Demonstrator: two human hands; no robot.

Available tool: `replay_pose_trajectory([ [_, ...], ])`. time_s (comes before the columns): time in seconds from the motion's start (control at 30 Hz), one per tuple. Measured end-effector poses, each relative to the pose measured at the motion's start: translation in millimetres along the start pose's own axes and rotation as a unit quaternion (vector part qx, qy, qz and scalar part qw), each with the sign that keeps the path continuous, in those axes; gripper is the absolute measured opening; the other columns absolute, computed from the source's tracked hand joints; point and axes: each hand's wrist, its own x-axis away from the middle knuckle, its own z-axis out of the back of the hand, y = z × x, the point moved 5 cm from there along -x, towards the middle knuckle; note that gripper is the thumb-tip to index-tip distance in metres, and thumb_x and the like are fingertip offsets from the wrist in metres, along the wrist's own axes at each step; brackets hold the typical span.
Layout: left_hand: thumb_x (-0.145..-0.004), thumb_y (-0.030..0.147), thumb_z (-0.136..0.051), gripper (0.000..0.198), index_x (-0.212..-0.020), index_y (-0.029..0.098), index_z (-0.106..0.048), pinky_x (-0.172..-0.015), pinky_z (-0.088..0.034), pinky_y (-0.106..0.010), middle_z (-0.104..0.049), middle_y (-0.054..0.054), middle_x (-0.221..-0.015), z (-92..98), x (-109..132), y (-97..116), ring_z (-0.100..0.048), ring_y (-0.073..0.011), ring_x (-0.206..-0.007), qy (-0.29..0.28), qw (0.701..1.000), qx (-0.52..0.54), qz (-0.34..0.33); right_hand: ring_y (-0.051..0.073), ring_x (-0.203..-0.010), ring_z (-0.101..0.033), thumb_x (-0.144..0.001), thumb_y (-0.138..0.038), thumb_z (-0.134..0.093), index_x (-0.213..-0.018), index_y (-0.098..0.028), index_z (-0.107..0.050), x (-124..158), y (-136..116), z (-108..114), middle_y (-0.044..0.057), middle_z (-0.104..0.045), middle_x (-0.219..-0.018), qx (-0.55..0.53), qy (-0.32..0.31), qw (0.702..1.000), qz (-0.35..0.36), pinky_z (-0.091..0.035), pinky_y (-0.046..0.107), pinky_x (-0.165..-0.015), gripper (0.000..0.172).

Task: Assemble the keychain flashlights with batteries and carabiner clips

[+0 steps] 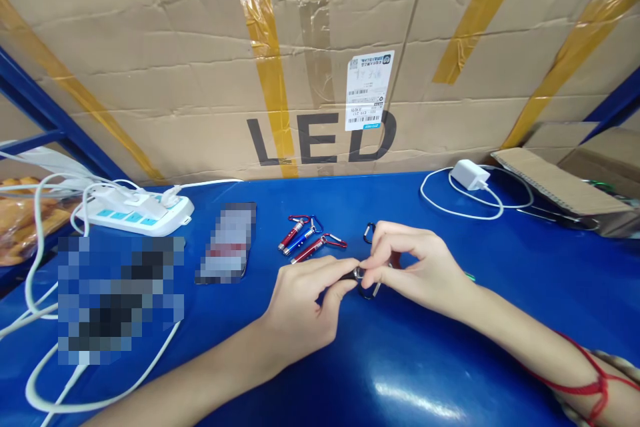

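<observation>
My left hand [307,300] is closed around a small black keychain flashlight [354,273], most of it hidden by the fingers. At its silvery end, my right hand [415,260] pinches with thumb and forefinger; whether a smaller part sits in that pinch is hidden. A black carabiner [369,291] hangs just below the fingertips. Another dark carabiner [369,233] shows behind my right hand. Beyond my left hand lie a red keychain flashlight [293,235], a blue one [300,240] and a second red one [309,251], each with a carabiner clip.
A phone [227,243] lies left of the flashlights, near a blurred-out device [120,300] with a white cable. A white power strip [135,210] stands at the back left. On the right are a white charger [470,175] and an open carton [550,180]. A large cardboard box [200,80] walls the back.
</observation>
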Motion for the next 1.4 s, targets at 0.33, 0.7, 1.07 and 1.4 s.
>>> replay_pose_trajectory([
  [0.33, -0.079, 0.005, -0.057, 0.02, -0.092, 0.013, -0.069, -0.062, -0.053, -0.02, -0.074, -0.004, -0.078, 1.9, -1.4, -1.6, -0.067, -0.0129, -0.064, 0.03, 0.999, -0.025, -0.016, 0.007, -0.049, -0.049, -0.074, -0.038, -0.069, -0.058, -0.015, -0.064, -0.3, 4.3, -2.5, 0.0, -0.053, -0.059, 0.013, -0.002, 0.999, -0.037, -0.04, 0.018, -0.041, 0.028],
  [0.7, -0.08, 0.006, -0.058, 0.022, -0.094, 0.017, -0.07, -0.067, -0.054, -0.023, -0.075, -0.003, -0.081, 1.3, -1.2, -4.2, -0.069, -0.0142, -0.068, 0.014, 0.999, -0.038, 0.014, 0.008, -0.048, -0.049, -0.074, -0.038, -0.069, -0.058, -0.015, -0.059, 1.0, 8.9, -4.3, 0.0, -0.055, -0.06, 0.004, -0.006, 0.998, -0.065, -0.04, 0.021, -0.044, 0.03],
  [1.07, -0.083, 0.01, -0.058, 0.018, -0.095, 0.018, -0.069, -0.076, -0.052, -0.024, -0.075, -0.003, -0.089, 2.1, -5.0, -2.8, -0.07, -0.0155, -0.078, 0.018, 1.0, -0.018, 0.003, 0.006, -0.047, -0.05, -0.073, -0.03, -0.071, -0.06, -0.015, -0.056, 2.3, 6.4, -2.6, -0.001, -0.053, -0.063, -0.039, 0.017, 0.997, -0.063, -0.043, 0.02, -0.042, 0.025],
  [1.4, -0.079, 0.014, -0.061, 0.004, -0.078, 0.017, -0.064, -0.053, -0.052, -0.017, -0.074, -0.002, -0.08, -0.7, 1.4, -14.7, -0.068, -0.0128, -0.063, 0.032, 0.995, -0.009, 0.095, 0.007, -0.044, -0.053, -0.071, -0.031, -0.072, -0.065, -0.014, -0.061, 3.8, 16.3, -4.0, -0.001, -0.056, -0.066, -0.057, 0.029, 0.993, -0.096, -0.045, 0.019, -0.039, 0.021],
])
